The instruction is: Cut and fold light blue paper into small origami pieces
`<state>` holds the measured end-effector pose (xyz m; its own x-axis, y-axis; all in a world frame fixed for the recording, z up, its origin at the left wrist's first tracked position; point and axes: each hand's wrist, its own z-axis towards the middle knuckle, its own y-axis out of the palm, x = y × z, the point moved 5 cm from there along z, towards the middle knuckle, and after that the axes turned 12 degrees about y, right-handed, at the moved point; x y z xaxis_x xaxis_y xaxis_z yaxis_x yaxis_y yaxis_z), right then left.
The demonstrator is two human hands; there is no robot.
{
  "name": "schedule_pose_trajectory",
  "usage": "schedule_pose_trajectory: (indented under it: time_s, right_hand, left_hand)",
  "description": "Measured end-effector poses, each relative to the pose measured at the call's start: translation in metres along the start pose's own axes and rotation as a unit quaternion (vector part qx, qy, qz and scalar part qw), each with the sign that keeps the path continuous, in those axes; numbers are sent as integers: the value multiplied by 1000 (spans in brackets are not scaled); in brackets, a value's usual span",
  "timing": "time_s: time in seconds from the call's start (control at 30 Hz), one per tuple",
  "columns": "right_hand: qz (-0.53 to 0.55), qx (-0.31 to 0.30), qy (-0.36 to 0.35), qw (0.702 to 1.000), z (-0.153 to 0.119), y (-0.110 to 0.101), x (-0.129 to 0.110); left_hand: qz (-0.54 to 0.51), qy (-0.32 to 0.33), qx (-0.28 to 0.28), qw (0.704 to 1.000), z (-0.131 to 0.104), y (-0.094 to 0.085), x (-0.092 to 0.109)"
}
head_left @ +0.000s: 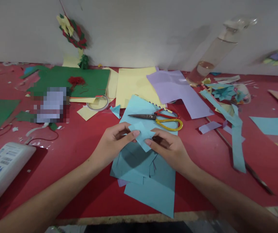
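Between my two hands is a small folded piece of light blue paper (142, 135), held above the table. My left hand (116, 142) pinches its left side, thumb on top. On the right side, my right hand (170, 149) grips it the same way, its thumb on the lower edge. Under both hands lie sheets of blue paper (153, 191), overlapping each other. A pair of scissors (155, 118) with one red and one yellow handle rests just beyond the hands, blades pointing left.
Yellow paper (134, 84), purple paper (180, 90) and green paper (95, 77) lie along the back. A roll of tape (97, 103) sits left of the scissors. A tilted bottle (211, 55) stands back right. A white power bank (5, 171) is at left; a thin stick (248, 168) lies right.
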<state>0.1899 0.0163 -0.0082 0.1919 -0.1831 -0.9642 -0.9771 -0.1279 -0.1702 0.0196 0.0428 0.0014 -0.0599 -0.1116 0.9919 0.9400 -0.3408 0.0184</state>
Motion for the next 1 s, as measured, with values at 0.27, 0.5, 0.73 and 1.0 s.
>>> schedule_pose_trajectory:
  time_s: [0.27,0.5,0.73,1.0]
  right_hand:
    - [51,8,22,998,4,-4,3]
    - [74,-55,-21,995,-1,1,-1]
    - [32,-95,-134,986,-8,4,-13]
    - [-72,-16,-203,976,-11,6,-23]
  left_hand:
    - [49,98,31,993,-5,-1,8]
    - [3,65,41,997,-3,-2,7]
    - [-197,-94,-24,976,-3,6,-9]
    - [-295,-180,-125,930,-13,25,-13]
